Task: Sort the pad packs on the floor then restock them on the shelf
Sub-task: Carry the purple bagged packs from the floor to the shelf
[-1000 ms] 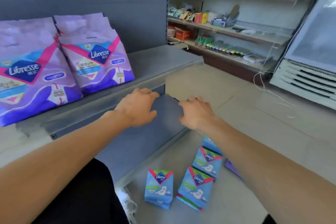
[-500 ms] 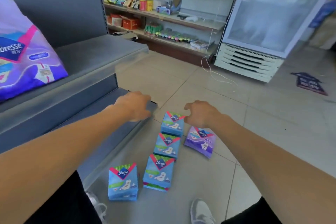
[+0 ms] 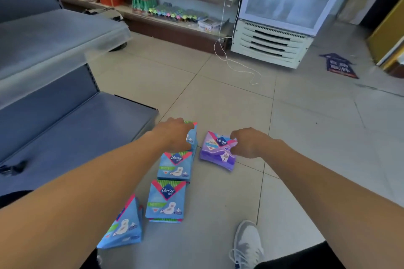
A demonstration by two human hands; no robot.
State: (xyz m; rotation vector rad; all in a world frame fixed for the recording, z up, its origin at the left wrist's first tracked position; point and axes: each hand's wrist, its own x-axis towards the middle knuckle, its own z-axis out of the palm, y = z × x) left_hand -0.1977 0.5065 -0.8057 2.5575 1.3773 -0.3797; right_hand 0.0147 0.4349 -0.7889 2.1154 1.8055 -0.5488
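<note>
left hand (image 3: pixel 175 135) lay over the farthest blue pad pack (image 3: pixel 192 135), fingers bent down onto it; whether it had closed a grip could not be told. right hand (image 3: pixel 249 143) rested at the right edge of the purple pad pack (image 3: pixel 215 152), fingers curled toward that edge, apparently pinching it, though contact was not fully visible. all packs lay on the floor (image 3: pixel 306 137) just beside the low shelf (image 3: pixel 65 137): three more blue packs (image 3: pixel 175 166) ran in a line toward the camera, the nearest (image 3: pixel 124 225) tilted on its side.

handling, as judged: soft film-wrapped packs, light, compressible, somewhat slick; best taken across the short sides or by a firm pinch at an edge, not by the flat face. breakage risk was low.

compared with half a second earlier, both hands had dropped from above the packs to the packs themselves, and the view had swung right, so the large purple bags on the upper shelf no longer showed.
</note>
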